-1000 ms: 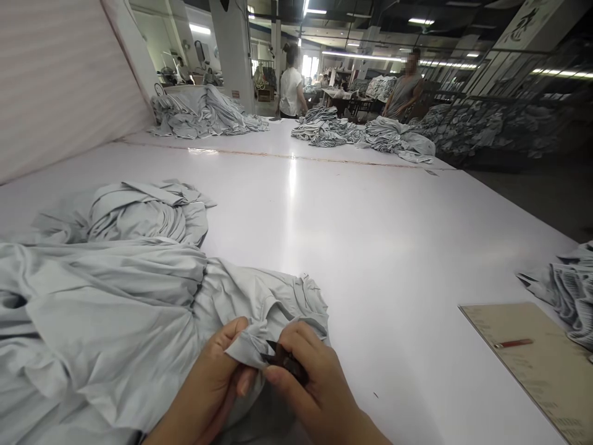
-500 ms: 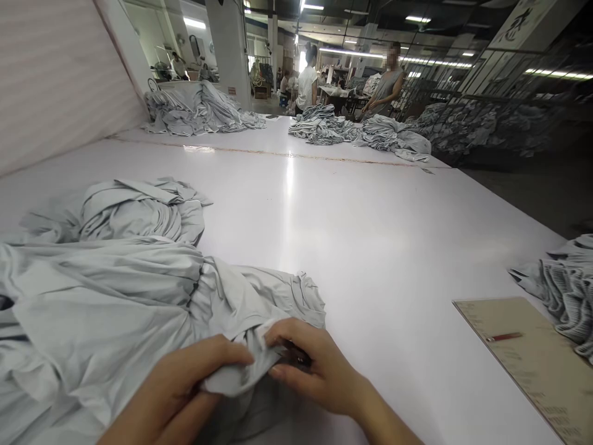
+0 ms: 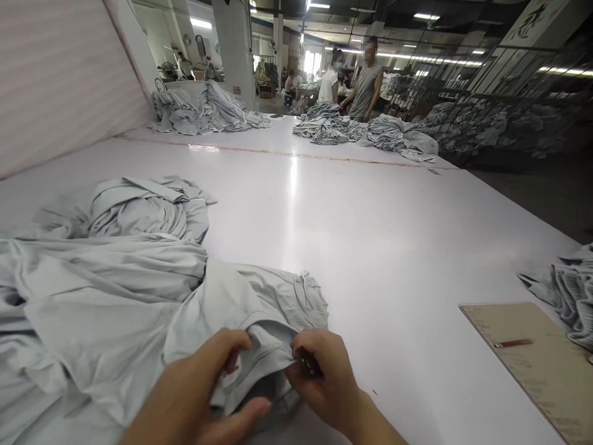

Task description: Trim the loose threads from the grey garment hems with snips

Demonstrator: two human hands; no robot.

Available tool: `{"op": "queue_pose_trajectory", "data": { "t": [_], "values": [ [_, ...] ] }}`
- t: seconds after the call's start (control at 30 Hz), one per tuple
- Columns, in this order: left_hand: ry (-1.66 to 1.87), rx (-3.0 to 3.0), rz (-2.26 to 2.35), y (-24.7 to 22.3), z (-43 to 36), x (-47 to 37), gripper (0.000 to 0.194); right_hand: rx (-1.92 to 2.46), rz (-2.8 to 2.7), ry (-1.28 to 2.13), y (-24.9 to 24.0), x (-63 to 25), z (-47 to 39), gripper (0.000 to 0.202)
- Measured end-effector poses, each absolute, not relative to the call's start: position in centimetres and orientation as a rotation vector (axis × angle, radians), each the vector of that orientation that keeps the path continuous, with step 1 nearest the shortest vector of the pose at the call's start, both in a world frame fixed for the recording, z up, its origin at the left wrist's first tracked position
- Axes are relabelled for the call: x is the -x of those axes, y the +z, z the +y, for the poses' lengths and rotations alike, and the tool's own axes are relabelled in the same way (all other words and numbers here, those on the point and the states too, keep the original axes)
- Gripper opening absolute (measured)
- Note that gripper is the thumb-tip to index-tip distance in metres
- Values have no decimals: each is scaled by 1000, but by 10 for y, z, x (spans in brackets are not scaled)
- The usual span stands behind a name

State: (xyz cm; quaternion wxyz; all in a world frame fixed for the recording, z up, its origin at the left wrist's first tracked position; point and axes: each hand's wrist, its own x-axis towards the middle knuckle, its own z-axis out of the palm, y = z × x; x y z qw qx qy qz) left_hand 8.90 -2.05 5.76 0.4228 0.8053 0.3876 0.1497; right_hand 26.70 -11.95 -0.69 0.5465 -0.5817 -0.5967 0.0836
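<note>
Light grey garments lie in a large rumpled heap at the left and centre. My right hand pinches the edge of a grey garment near the heap's right end; a small dark object, too hidden to identify, shows inside its curled fingers. On the left side of that same garment is my left hand, thumb and fingers spread apart, touching the fabric. Between the hands the cloth gapes in a dark opening. A small white label shows on the cloth beyond them.
A tan board with a red pen lies at the right, beside striped grey cloth. More piles sit along the far edge of the white table. Two people stand beyond it.
My left hand has opened from its hold on the cloth. My right hand has moved slightly right, and the garment's opening has widened. The people in the background are closer together.
</note>
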Motion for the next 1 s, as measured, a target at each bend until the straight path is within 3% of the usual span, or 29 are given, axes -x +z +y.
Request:
{"op": "queue_pose_trajectory", "data": {
  "t": [0.1, 0.2, 0.3, 0.4, 0.63, 1.0],
  "values": [
    [384, -2328, 867, 49, -27, -111, 15, 1381, -1427, 155, -1, -260, -121, 19],
    [506, -2294, 806, 38, -28, -116, 29, 1380, -1429, 178, 2, -259, -122, 16],
    [325, -2030, 720, 38, -22, -112, 15, 1427, -1293, 429, 4, -261, -121, 12],
    [177, -1661, 791, 47, -16, -111, 40, 1564, -1138, 640, 7, -266, -121, 12],
    [261, -1386, 880, 59, -16, -112, 38, 1518, -1249, 791, 22, -268, -136, 23],
    [198, -1801, 852, 53, -26, -110, 43, 1621, -1611, 320, 15, -254, -133, 35]
  ]
}}
